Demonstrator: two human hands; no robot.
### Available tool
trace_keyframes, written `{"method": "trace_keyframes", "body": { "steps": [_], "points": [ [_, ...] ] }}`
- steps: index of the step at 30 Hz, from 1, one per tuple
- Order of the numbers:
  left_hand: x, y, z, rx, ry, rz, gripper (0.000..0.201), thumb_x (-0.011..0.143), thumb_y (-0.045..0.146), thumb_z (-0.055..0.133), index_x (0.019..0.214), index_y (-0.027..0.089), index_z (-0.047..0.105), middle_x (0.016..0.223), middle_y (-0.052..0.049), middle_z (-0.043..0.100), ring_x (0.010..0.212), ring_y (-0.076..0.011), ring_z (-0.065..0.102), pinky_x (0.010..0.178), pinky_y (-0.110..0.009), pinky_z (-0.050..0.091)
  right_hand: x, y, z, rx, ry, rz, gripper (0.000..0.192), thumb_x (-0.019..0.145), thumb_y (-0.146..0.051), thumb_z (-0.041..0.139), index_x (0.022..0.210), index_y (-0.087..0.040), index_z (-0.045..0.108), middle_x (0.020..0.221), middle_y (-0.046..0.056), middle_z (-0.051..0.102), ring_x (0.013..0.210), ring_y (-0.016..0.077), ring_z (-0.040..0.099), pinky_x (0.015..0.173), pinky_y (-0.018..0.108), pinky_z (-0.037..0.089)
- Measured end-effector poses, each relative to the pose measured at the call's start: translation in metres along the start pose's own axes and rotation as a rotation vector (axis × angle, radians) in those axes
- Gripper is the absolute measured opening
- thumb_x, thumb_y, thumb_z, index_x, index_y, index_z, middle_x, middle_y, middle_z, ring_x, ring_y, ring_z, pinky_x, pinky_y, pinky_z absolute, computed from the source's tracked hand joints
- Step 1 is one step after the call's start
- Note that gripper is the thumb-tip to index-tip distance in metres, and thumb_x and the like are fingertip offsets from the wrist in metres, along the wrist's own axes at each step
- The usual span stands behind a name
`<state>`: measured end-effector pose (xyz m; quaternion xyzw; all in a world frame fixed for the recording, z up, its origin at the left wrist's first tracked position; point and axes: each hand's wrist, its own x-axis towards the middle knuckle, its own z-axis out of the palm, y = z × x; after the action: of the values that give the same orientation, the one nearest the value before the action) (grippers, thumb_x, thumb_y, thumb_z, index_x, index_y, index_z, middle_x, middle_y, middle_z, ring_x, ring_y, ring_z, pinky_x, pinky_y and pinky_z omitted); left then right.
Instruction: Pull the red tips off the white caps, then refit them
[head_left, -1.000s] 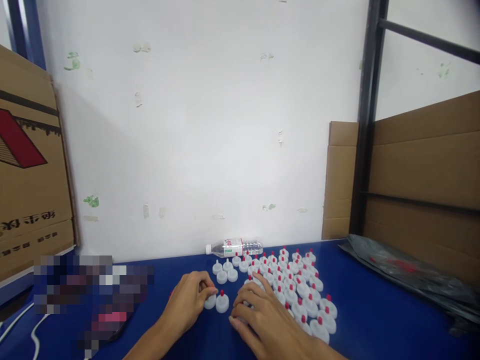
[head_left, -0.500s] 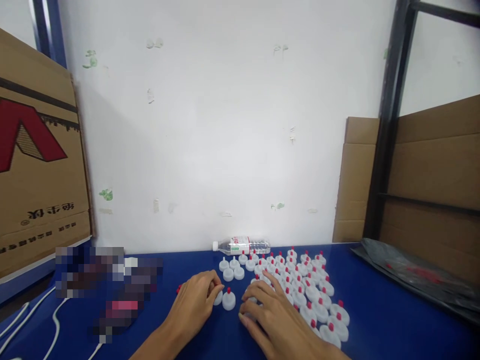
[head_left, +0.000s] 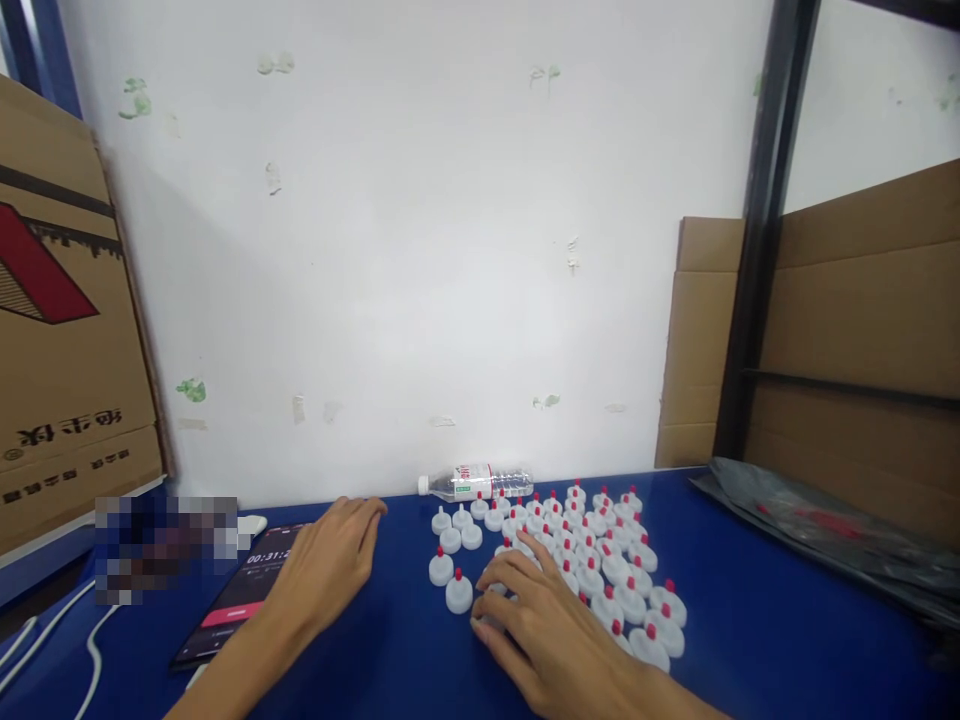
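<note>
Two bare hands are well apart over the blue table (head_left: 757, 620): on a clock centred between them, twelve toward the wall (head_left: 390, 280), the left hand (head_left: 334, 550) is at nine and the right hand (head_left: 544, 615) at three. The left's fingers bend downward and their undersides are hidden, so whether they pinch anything cannot be told. The right's fingers curve over some caps at the edge of a large group; whether they grip or merely rest cannot be told either.

Right at the centre sit two red-tipped caps (head_left: 441, 570), upright and close together. At twelve, a little farther out, four bare caps (head_left: 450, 541) show plain white nozzles. The crowded red-tipped group (head_left: 591, 583) spreads from one o'clock round past three. Judging by this, the red tipping looks mostly done, with those four seemingly left; caps under the right hand are partly covered.

Beyond, a clear bottle (head_left: 474, 484) lies on its side just past twelve, a phone (head_left: 244, 585) lies at nine, partly behind the left forearm, and a dark plastic bag (head_left: 817, 530) lies far out near three
</note>
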<state>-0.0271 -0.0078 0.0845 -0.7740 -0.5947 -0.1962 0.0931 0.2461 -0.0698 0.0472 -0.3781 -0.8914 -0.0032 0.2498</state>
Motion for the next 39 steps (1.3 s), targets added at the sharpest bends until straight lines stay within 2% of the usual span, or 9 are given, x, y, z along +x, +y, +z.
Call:
{"method": "trace_keyframes", "body": {
  "steps": [3,6,11,15,20,25,28,34,39],
  "points": [
    [0.005,-0.013,-0.007,0.264,-0.087,-0.045,0.038,0.102,0.016,0.029,0.116,0.018,0.065,0.108,-0.011,0.07,0.099,-0.0289,0.067,0.074,-0.038,0.05,-0.001,0.0,0.0,0.014,0.015,-0.012,0.017,0.105,-0.026,0.049,0.104,-0.026,0.066,0.109,0.0,0.066,0.112,0.0191,0.058,0.121,0.049,0.014],
    [0.007,-0.028,-0.009,0.415,-0.18,-0.06,0.043,0.094,0.0,0.031,0.114,0.013,0.067,0.11,-0.015,0.069,0.11,-0.0325,0.062,0.073,-0.037,0.05,-0.001,0.001,0.001,0.013,0.013,-0.019,0.017,0.105,-0.026,0.049,0.103,-0.025,0.066,0.109,0.0,0.066,0.111,0.0195,0.058,0.121,0.051,0.014],
    [0.005,-0.048,-0.014,0.45,-0.273,-0.075,0.043,0.08,-0.01,0.04,0.103,0.012,0.069,0.111,-0.016,0.069,0.115,-0.0339,0.058,0.076,-0.036,0.05,-0.001,0.002,0.003,0.004,0.01,-0.018,0.016,0.105,-0.026,0.049,0.1,-0.025,0.065,0.107,0.0,0.066,0.11,0.0198,0.058,0.116,0.049,0.024],
    [0.002,-0.051,-0.018,0.457,-0.314,-0.09,0.039,0.083,-0.008,0.041,0.099,0.014,0.069,0.107,-0.015,0.07,0.113,-0.032,0.06,0.077,-0.034,0.049,-0.001,0.002,0.002,-0.008,-0.003,-0.023,0.016,0.105,-0.026,0.05,0.101,-0.024,0.064,0.109,0.0,0.066,0.111,0.0198,0.058,0.116,0.049,0.025],
    [0.0,-0.05,-0.012,0.474,-0.333,-0.111,0.036,0.083,-0.006,0.045,0.101,0.013,0.069,0.109,-0.015,0.071,0.116,-0.0338,0.059,0.079,-0.036,0.05,0.0,0.0,0.0,-0.019,-0.023,-0.029,0.014,0.104,-0.025,0.051,0.102,-0.024,0.065,0.108,0.001,0.067,0.111,0.0199,0.059,0.115,0.048,0.028],
    [0.0,-0.049,-0.005,0.493,-0.324,-0.132,0.043,0.083,-0.01,0.042,0.107,0.011,0.07,0.11,-0.017,0.072,0.117,-0.034,0.061,0.082,-0.038,0.052,0.002,-0.002,-0.002,-0.025,-0.063,-0.015,0.016,0.104,-0.025,0.05,0.101,-0.024,0.066,0.108,0.001,0.067,0.111,0.0208,0.059,0.114,0.049,0.03],
    [0.0,-0.047,-0.003,0.486,-0.299,-0.13,0.04,0.081,-0.01,0.045,0.101,0.013,0.071,0.108,-0.017,0.072,0.114,-0.0322,0.062,0.083,-0.036,0.052,0.002,-0.002,-0.004,-0.024,-0.073,-0.011,0.016,0.104,-0.024,0.051,0.1,-0.025,0.066,0.108,0.001,0.068,0.111,0.021,0.06,0.115,0.051,0.028],
    [0.003,-0.03,-0.005,0.421,-0.173,-0.101,0.03,0.093,0.007,0.041,0.107,0.009,0.067,0.104,-0.02,0.07,0.111,-0.0364,0.062,0.076,-0.04,0.053,0.002,-0.002,-0.001,-0.016,-0.05,-0.026,0.016,0.104,-0.024,0.051,0.101,-0.024,0.066,0.109,0.002,0.068,0.113,0.0211,0.059,0.115,0.049,0.028],
    [0.0,-0.008,-0.003,0.263,-0.083,-0.04,0.028,0.097,0.017,0.038,0.106,0.019,0.065,0.103,-0.01,0.071,0.092,-0.0251,0.068,0.073,-0.033,0.051,0.0,0.001,0.004,-0.006,0.007,-0.035,0.016,0.104,-0.025,0.05,0.099,-0.024,0.065,0.107,0.001,0.067,0.112,0.02,0.059,0.12,0.051,0.019]
  ]
}}
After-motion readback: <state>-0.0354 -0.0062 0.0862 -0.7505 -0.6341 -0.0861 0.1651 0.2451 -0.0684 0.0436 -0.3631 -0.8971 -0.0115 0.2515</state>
